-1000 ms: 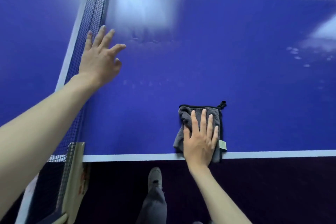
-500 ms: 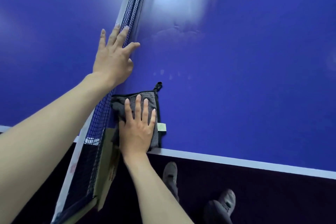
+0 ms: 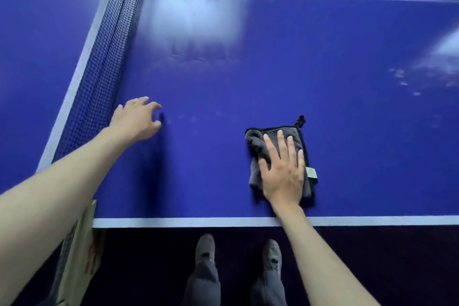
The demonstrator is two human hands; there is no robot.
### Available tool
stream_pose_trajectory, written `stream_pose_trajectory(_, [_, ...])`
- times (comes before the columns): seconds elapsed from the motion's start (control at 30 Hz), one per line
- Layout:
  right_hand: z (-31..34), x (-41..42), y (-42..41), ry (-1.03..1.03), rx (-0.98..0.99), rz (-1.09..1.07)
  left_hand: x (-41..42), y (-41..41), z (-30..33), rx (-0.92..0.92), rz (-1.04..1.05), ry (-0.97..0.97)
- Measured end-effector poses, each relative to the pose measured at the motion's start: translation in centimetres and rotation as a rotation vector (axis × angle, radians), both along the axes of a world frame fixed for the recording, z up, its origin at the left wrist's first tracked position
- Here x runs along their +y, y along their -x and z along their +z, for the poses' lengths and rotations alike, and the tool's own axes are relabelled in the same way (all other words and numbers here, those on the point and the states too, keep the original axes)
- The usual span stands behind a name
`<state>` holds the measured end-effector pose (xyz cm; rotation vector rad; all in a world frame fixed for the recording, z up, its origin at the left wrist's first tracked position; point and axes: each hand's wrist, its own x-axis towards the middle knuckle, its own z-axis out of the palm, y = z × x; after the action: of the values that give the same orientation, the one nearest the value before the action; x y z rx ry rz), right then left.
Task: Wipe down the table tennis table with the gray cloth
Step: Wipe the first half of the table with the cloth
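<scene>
Cloth [image 3: 278, 156] has travelled from the net [image 3: 99, 77] toward 3 o'clock along the near edge of the table [image 3: 347, 107], so this strip looks wiped. Right hand [image 3: 283, 174] presses it flat with straight fingers. Left hand [image 3: 136, 119], at 9 o'clock, holds nothing, fingers loosely bent.

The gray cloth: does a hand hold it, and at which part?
The right hand presses flat on the gray cloth, over its middle; no fingers curl round it.
</scene>
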<state>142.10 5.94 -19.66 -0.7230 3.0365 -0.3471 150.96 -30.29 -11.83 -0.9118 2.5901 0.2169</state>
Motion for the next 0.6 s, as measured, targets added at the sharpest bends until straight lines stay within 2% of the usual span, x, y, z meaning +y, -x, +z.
stream_pose_trajectory(0.13, [0.5, 6.2, 5.8, -0.001, 0.0, -0.1, 0.3, -0.2, -0.8, 0.005, 0.07, -0.061])
stream_pose_trajectory(0.3, [0.5, 8.0, 8.3, -0.029, -0.012, -0.162, -0.8, -0.7, -1.3, 0.097, 0.042, -0.079])
stream_pose_trajectory(0.43, [0.3, 5.6, 7.1, -0.013, -0.001, -0.234, -1.5, -0.7, -0.1, 0.121, 0.013, -0.09])
stream_pose_trajectory(0.5, [0.2, 2.9, 5.8, -0.006, 0.005, -0.237, -2.1, -0.9, 1.0, 0.201, -0.046, -0.042])
stream_pose_trajectory(0.6, [0.0, -3.4, 2.4, -0.011, 0.007, -0.128, -4.4, -1.7, 2.6, 0.366, -0.174, 0.092])
